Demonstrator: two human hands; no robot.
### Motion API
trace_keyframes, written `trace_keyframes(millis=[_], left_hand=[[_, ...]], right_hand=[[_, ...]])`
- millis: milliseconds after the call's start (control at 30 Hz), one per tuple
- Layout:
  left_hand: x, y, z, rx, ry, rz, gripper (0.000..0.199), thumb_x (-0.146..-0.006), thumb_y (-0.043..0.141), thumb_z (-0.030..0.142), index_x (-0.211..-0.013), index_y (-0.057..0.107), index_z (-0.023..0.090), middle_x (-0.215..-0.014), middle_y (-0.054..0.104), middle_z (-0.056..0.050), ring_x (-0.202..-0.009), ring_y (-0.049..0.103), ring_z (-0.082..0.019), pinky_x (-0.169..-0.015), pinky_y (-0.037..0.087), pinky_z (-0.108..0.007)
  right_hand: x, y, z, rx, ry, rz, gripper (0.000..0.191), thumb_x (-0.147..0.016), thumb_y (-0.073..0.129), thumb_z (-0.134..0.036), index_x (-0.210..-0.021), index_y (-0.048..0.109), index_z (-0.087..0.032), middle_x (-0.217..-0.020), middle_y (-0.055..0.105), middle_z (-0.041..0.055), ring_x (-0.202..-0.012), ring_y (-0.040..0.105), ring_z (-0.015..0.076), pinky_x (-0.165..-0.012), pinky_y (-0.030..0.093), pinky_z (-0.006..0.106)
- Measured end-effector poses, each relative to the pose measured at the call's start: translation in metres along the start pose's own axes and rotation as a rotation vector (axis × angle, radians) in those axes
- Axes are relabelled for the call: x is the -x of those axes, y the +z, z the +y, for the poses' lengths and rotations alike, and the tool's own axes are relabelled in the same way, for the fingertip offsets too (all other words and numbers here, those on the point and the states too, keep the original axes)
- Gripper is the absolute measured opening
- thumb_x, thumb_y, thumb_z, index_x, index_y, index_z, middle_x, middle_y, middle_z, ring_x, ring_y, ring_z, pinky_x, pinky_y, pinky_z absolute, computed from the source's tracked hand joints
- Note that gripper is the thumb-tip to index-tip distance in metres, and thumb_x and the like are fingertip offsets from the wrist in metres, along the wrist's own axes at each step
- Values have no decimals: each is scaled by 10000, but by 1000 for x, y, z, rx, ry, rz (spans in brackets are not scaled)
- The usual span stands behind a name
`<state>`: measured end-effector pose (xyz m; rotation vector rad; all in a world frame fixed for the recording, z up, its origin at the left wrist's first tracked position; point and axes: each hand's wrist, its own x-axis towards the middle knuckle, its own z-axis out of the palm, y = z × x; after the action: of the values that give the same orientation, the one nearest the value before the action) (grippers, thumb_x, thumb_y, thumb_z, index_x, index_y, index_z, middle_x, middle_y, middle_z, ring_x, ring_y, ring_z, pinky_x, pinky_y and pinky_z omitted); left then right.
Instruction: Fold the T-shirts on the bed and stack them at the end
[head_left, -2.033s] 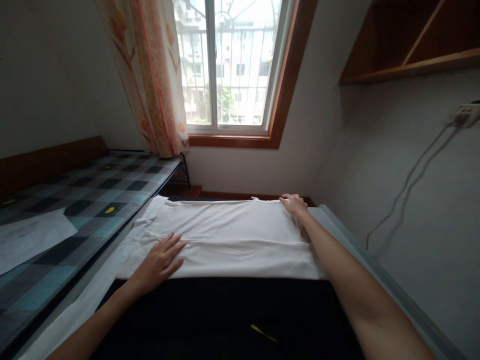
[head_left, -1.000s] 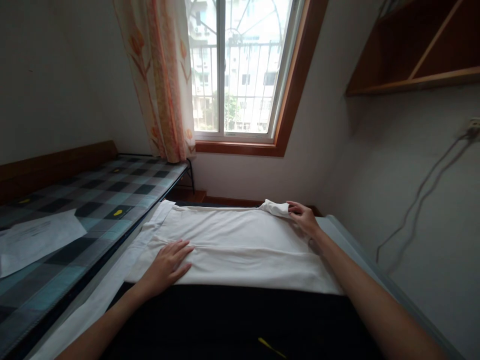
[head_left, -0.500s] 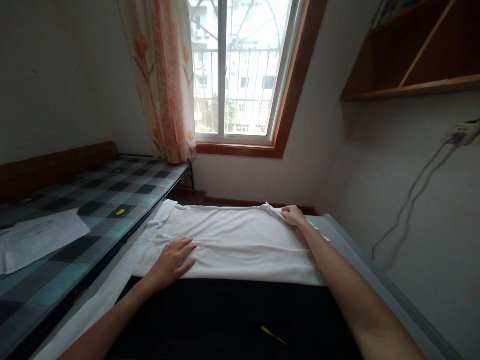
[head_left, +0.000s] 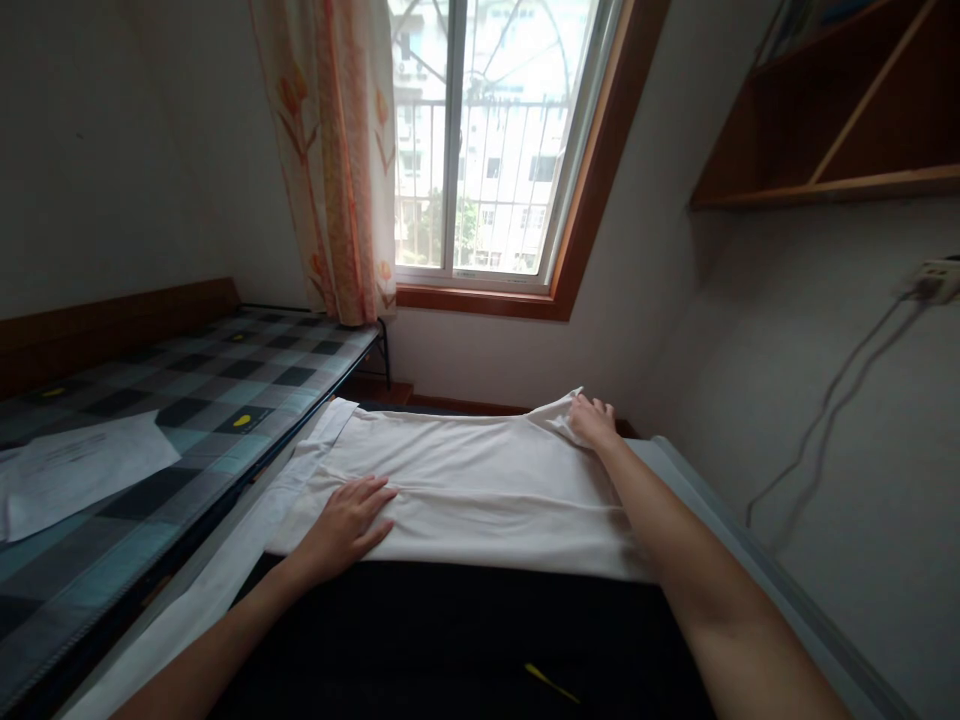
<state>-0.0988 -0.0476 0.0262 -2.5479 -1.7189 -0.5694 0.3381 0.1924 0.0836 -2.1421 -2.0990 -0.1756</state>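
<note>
A thin white cloth [head_left: 465, 460], perhaps a garment, lies spread out in front of me with soft creases across it. My left hand [head_left: 354, 518] rests flat on its near left part, fingers stretched out. At the far right corner, my right hand [head_left: 594, 420] pinches the cloth's edge, and that corner is lifted into a raised peak. Black cloth [head_left: 450, 640] with a thin yellow mark on it borders the white cloth on the near side.
To the left stands a bed with a checked mattress [head_left: 300, 375], with white papers [head_left: 90, 470] on it. A window [head_left: 495, 180] and a flowered curtain [head_left: 341, 170] are ahead. On the right are a wall shelf [head_left: 847, 190] and a socket [head_left: 934, 283] with a hanging cord.
My right hand has raised the far right corner of the white cloth and drawn it slightly outward. The left hand has stayed in place. The view has shifted slightly.
</note>
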Motion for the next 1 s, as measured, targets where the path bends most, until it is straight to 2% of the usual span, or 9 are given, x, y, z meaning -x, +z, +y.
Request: trace_keyframes(millis=[133, 233, 300, 367, 467, 567, 633, 800, 1000], left_hand=[[0, 0, 0, -8, 3, -7, 437, -930, 488, 441, -1322, 576, 269, -1403, 550, -77, -1310, 474, -291, -1093, 370, -513], [0, 0, 0, -6, 6, -14, 436, -932, 483, 446, -1317, 580, 266, -1403, 549, -81, -1306, 477, -290, -1089, 373, -511], [0, -1, 0, -5, 10, -14, 437, -931, 482, 450, -1314, 583, 264, -1401, 551, -83, -1304, 479, -289, -1085, 378, -504], [-1, -1, 0, -4, 12, -7, 440, -928, 485, 454, -1313, 584, 265, -1397, 554, -83, -1302, 481, -289, -1082, 382, -498], [-1, 1, -1, -2, 15, 10, 439, -923, 492, 461, -1304, 592, 266, -1384, 565, -82, -1294, 487, -287, -1079, 386, -489], [-1, 3, -2, -2, 15, 21, 440, -921, 492, 466, -1301, 594, 268, -1380, 568, -82, -1288, 493, -284, -1080, 383, -489], [-1, 3, -2, -1, 10, 25, 436, -921, 489, 466, -1294, 599, 269, -1380, 568, -80, -1285, 495, -284, -1080, 381, -491], [-2, 0, 0, 12, -9, -6, 452, -918, 478, 481, -1290, 602, 256, -1375, 574, -79, -1289, 494, -290, -1091, 364, -496], [-6, -6, 2, 61, -58, -55, 451, -903, 476, 484, -1263, 620, 253, -1365, 580, -83, -1281, 499, -300, -1065, 383, -486]], right_hand=[[4, -4, 2, -116, -61, 147, 541, -874, 450, -205, -1410, 503, -154, -1484, 452, 126, -1408, 288, 357, -1124, 222, 553], [5, -18, 3, -413, -128, 187, 483, -855, 501, -274, -1319, 607, -187, -1366, 580, 114, -1303, 462, 301, -1076, 351, 464], [12, -30, 6, -634, -198, 89, 432, -841, 535, -389, -1177, 710, -181, -1195, 691, 103, -1146, 584, 282, -981, 437, 395], [24, -41, 11, -775, -265, -98, 465, -807, 565, -531, -1002, 779, -167, -998, 750, 85, -990, 638, 266, -895, 468, 352], [45, -51, 20, -804, -297, -381, 504, -686, 672, -634, -811, 805, -165, -770, 745, 62, -813, 641, 230, -784, 476, 309], [58, -51, 27, -790, -242, -509, 459, -591, 768, -601, -746, 799, -170, -681, 722, 58, -714, 626, 204, -668, 473, 278], [60, -47, 29, -825, -154, -452, 433, -619, 762, -579, -729, 786, -161, -700, 724, 74, -700, 628, 199, -619, 468, 265], [62, -28, 30, -894, 199, -45, 361, -817, 615, -444, -950, 736, -131, -870, 734, 119, -734, 660, 190, -642, 502, 270], [87, 1, 23, -614, 450, 111, 483, -858, 553, -401, -1261, 601, -138, -1211, 620, 198, -1130, 590, 295, -919, 464, 390]])
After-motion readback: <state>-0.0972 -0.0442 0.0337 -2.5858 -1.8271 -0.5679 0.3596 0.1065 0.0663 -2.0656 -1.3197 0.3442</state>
